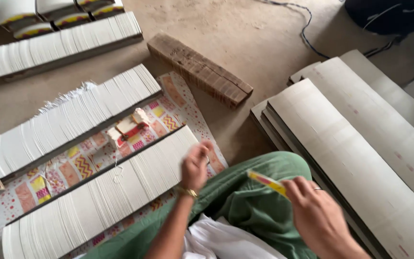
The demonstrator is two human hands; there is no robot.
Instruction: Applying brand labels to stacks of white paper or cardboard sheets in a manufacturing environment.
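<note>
Now right hand (318, 218) holds yellow-red flat carton (267, 182); left hand (195, 166) raised.

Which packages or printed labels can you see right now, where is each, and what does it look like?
Folded cartons: top left on the floor, white with yellow and red bands.
Printed strip: held in the right hand over the green lap, narrow, yellow with red marks.
Small carton: on the patterned mat between two rows of white sheets, white and red.
Left hand: holds no package that shows.
</note>
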